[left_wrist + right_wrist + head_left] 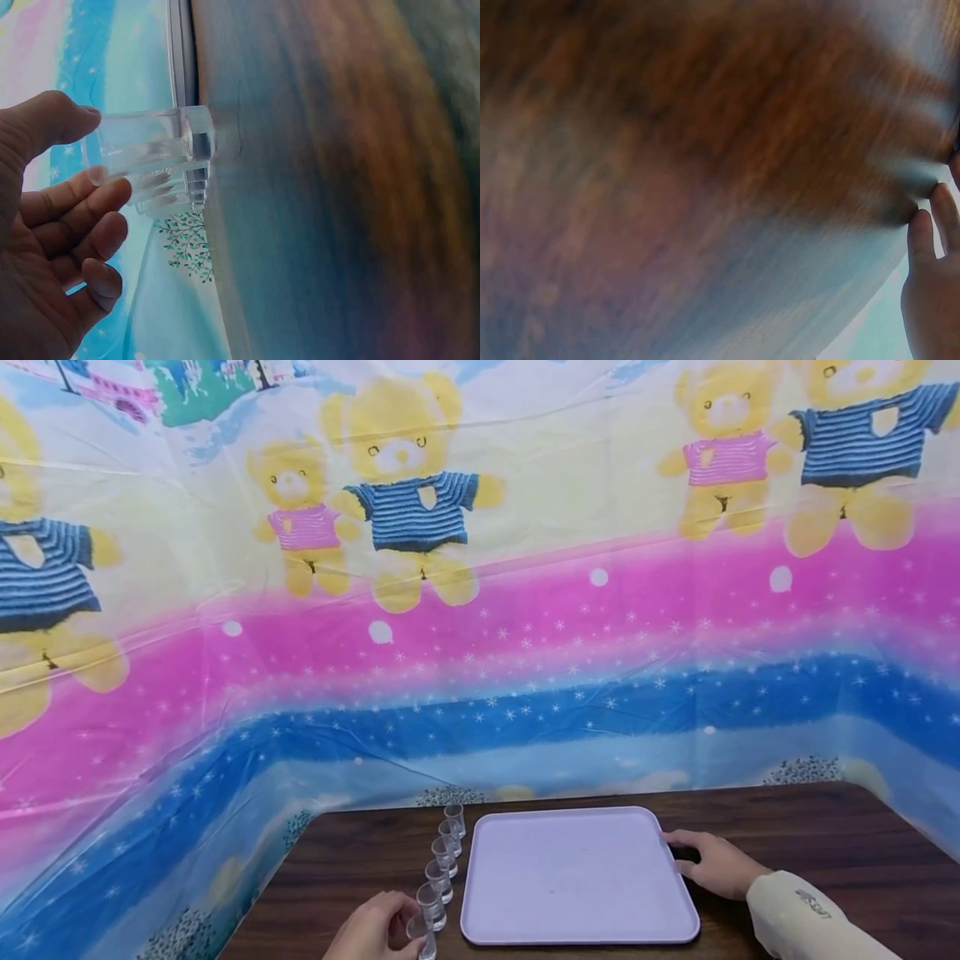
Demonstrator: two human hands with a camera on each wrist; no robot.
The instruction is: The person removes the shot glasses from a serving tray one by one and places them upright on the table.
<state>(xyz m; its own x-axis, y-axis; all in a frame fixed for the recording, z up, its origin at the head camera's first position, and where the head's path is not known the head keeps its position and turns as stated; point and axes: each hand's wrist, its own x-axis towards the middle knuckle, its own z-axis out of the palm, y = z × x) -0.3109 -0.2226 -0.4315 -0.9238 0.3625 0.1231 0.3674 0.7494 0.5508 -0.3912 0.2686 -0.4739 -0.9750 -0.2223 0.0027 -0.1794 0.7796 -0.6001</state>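
Observation:
Several small clear shot glasses (432, 907) stand upright in a row along the left side of a pale lilac tray (577, 877). My left hand (372, 928) is at the near end of the row. Its thumb and index finger pinch the nearest shot glass (146, 139) around the rim, and the glass's base is at the tabletop. Beyond the tray's right side, my right hand (718, 862) has its fingertips at the tray's edge. In the right wrist view, that hand's fingers (921, 236) reach down to the wood, fairly straight; the tray contact is barely visible there.
A dark brown wooden table (817, 835) carries the tray and glasses. Behind it and to both sides hangs a printed cloth (540, 610) with teddy bears and pink and blue bands. The table's back edge runs just behind the tray and the farthest glass.

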